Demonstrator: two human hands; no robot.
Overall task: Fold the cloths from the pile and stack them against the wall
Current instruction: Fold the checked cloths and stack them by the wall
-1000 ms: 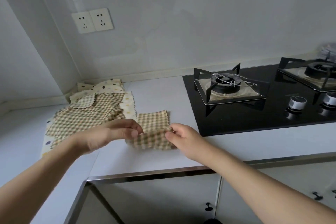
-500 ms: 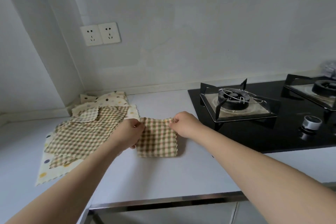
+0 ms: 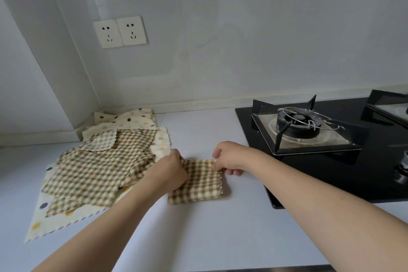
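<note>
I have my left hand (image 3: 171,172) and right hand (image 3: 229,159) on the far corners of a folded checked cloth (image 3: 198,183), fingers pinching its edge. It lies flat on the tabletop (image 3: 198,238), just right of the pile (image 3: 99,165) and left of the stove (image 3: 309,130). Nothing is stacked against the wall (image 3: 242,51) yet; I judge several loose cloths remain unfolded.

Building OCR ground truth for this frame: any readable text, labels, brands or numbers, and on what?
None readable.
Double wall socket: only plug holes, no lettering.
Gas hob: no brand or marking visible on its glass.
Folded checked cloth and cloth pile: checks and dots only, no print.
</note>
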